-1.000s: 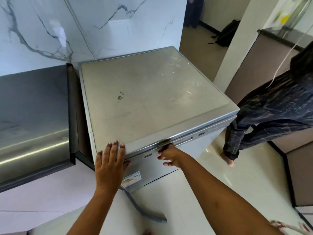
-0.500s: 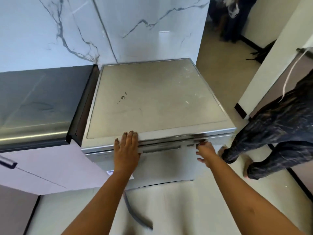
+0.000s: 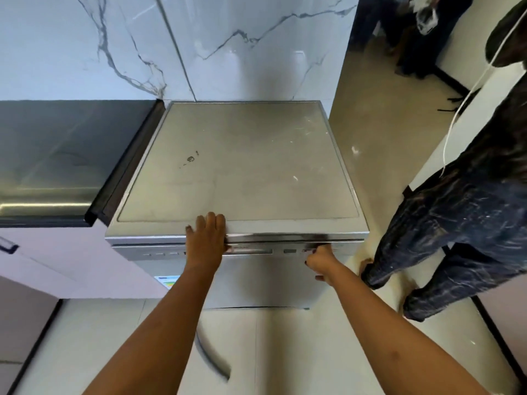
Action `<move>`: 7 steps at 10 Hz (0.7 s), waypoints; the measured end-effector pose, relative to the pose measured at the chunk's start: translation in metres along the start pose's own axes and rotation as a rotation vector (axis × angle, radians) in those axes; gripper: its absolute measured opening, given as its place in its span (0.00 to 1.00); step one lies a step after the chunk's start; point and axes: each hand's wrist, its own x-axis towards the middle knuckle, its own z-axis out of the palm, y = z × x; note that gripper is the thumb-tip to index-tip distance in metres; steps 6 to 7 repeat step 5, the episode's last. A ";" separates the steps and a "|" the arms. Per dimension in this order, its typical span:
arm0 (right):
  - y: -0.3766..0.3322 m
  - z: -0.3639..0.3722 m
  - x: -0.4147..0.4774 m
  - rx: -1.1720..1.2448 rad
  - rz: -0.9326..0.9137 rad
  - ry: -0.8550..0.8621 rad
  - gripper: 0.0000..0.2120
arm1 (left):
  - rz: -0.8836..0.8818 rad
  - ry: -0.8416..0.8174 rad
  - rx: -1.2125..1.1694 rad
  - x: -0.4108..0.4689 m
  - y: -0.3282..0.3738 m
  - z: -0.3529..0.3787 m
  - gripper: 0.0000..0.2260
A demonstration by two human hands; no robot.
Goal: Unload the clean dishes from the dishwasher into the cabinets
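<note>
The dishwasher (image 3: pixel 236 172) beside the table (image 3: pixel 57 155) has its door (image 3: pixel 256 277) not yet down, so all unloading seemingly remains, with the left grip (image 3: pixel 206 240) flat and open on its top and the right grip (image 3: pixel 320 260) curled under the door's upper lip.

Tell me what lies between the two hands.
Head view: only the control strip of the dishwasher, with display and buttons, runs between the left hand and right hand.
</note>
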 end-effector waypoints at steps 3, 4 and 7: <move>-0.065 0.020 -0.066 -0.676 -0.225 -0.350 0.14 | -0.059 -0.088 0.117 -0.052 -0.067 -0.021 0.41; -0.111 0.035 -0.093 -0.759 -0.386 -0.356 0.14 | -0.073 0.014 0.161 -0.065 -0.107 -0.043 0.37; -0.158 0.042 -0.116 -0.841 -0.645 -0.104 0.26 | -0.181 0.144 0.170 -0.066 -0.141 -0.080 0.35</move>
